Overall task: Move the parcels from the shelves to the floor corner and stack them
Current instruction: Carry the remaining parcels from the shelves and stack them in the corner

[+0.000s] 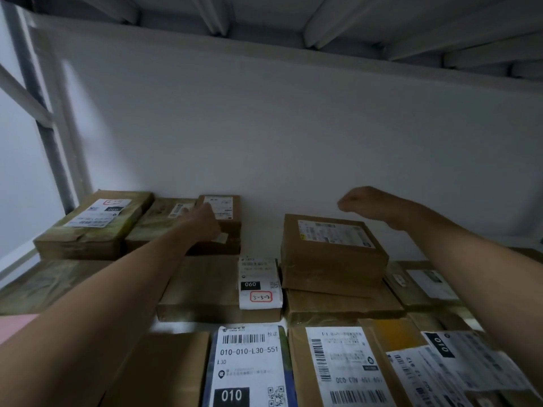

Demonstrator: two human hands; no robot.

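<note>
**Q:** What stood at the far left?

**A:** A grey metal upright (44, 113) of the rack. Beside it, at the back of the shelf, lay a taped brown parcel (94, 227) with a label reading 010. A second taped parcel (160, 224) touched its right side.

**Q:** Where was the left hand?

**A:** The left hand (205, 223) reached across to a small brown box (230, 227) against the back wall, just right of those two. Its fingertips lay on the box's top label. Only the back of the hand showed, so I could not tell whether the fingers gripped the box.

**Q:** What lay in the middle?

**A:** Nearer the camera was a flat parcel (205, 289) with a white label marked 060 and a handwritten 3-3-2. In front of it was a front parcel (249, 362) labelled 010-010-L30-551.

**Q:** And to the right?

**A:** A squarish carton (332, 254) sat on top of a flatter parcel (343, 306). The right hand (361, 201) hovered above the carton's far edge without touching it, fingers curled under and holding nothing. More labelled parcels (426, 286) covered the shelf further right. Every parcel was on the shelf, in front of a white wall (293, 127).
</note>
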